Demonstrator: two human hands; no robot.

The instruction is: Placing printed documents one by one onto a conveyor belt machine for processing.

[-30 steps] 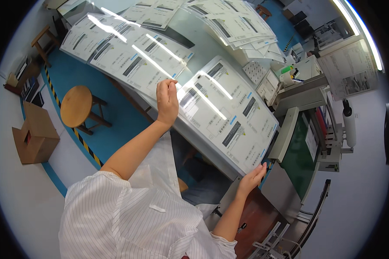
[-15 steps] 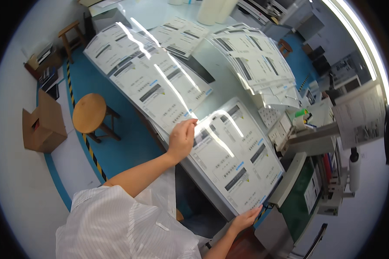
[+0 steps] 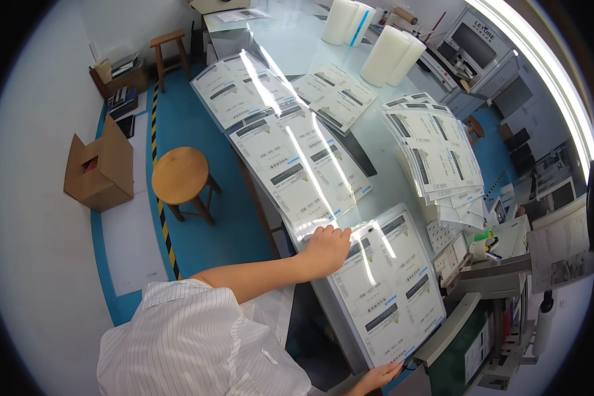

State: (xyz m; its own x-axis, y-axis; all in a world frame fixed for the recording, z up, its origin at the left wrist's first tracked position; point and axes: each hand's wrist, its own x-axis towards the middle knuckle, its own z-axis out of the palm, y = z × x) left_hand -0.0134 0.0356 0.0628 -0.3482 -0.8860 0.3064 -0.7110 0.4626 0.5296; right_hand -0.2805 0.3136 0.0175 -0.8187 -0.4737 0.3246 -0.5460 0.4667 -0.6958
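Note:
A printed plastic sheet (image 3: 402, 277), white with dark bars and blue print, lies at the near end of the glossy table. My left hand (image 3: 328, 251) is closed at its far left corner, with the fingers curled and the fingertips partly hidden. At the sheet's near corner, my right hand (image 3: 380, 377) pinches the edge, thumb on top and the other fingers mostly out of sight. Just beyond my left hand, more printed sheets (image 3: 297, 168) lie overlapping in a row under bright glare.
A fanned stack of printed sheets (image 3: 442, 155) lies at the right, with another sheet (image 3: 336, 98) farther back. White rolls (image 3: 393, 56) stand at the far end. Equipment with a green panel (image 3: 452, 350) borders the near right. A stool (image 3: 180, 176) and cardboard box (image 3: 102, 171) are left.
My view has shifted, so the table and floor items appear farther right and lower. My left hand has turned, knuckles now up, at the sheet's far left corner. My right hand stays at the near corner.

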